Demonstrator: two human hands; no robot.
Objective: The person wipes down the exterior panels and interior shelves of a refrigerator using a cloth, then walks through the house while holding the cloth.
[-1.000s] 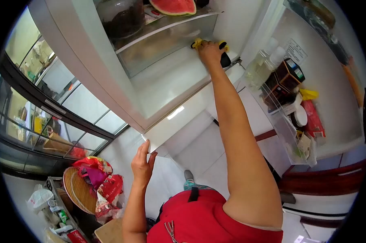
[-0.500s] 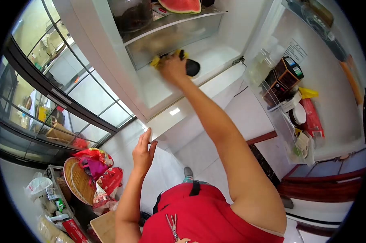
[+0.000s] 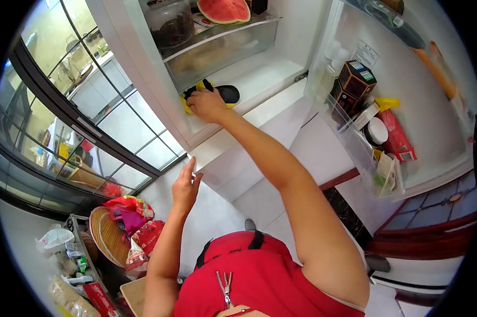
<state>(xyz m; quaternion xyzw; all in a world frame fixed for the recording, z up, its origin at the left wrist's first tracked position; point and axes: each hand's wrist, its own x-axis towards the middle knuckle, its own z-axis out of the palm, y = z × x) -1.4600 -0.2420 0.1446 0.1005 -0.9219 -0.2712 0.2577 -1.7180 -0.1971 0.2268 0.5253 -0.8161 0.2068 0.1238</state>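
Inside the open fridge, my right hand (image 3: 208,105) presses a yellow and black cloth (image 3: 188,98) onto the white bottom surface (image 3: 265,79), near its left end. The black part of the cloth spreads out to the right of my fingers. Behind it stands a clear drawer front (image 3: 222,53). My left hand (image 3: 185,185) is raised beside the fridge's lower left corner, fingers apart and holding nothing; whether its fingertips touch the edge cannot be made out.
Cut watermelon (image 3: 223,10) and a dark-filled container (image 3: 170,24) stand on the shelf above. The open door (image 3: 428,132) holds bottles, boxes and a white-lidded jar (image 3: 376,130). At the lower left are a woven basket (image 3: 106,235), red bags and a cluttered rack.
My right hand has moved the cloth from the right end of the fridge's bottom surface to the left end. My left hand has stayed raised near the corner. The view has shifted slightly.
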